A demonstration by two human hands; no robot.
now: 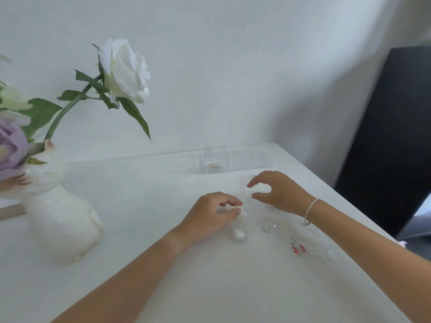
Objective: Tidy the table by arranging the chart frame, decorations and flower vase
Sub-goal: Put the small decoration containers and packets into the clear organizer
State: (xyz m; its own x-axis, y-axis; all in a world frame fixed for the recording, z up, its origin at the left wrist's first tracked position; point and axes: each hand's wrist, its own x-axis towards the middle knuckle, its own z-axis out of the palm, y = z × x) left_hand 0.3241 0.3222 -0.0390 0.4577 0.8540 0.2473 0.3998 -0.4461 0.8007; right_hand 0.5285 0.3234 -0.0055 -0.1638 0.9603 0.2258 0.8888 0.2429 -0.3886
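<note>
With the flower vase [61, 220] standing at 9 o'clock, the decoration-gathering step appears in hand: the left hand [210, 215] pinches a small clear jar [242, 212], the right hand [277, 192] hovers spread above the scattered decorations [268, 223], and transfer toward the clear organizer box [235, 159] at 12 o'clock probably follows.

wall [233, 66]: plain white, fills 12 o'clock behind the table | table [210, 287]: white top, runs from centre to 6 o'clock | dark panel [401, 136]: black, leans at 3 o'clock past the table's right edge | clear box [236, 159]: transparent, divided into compartments, at the table's far edge, just above centre toward 1 o'clock
</note>
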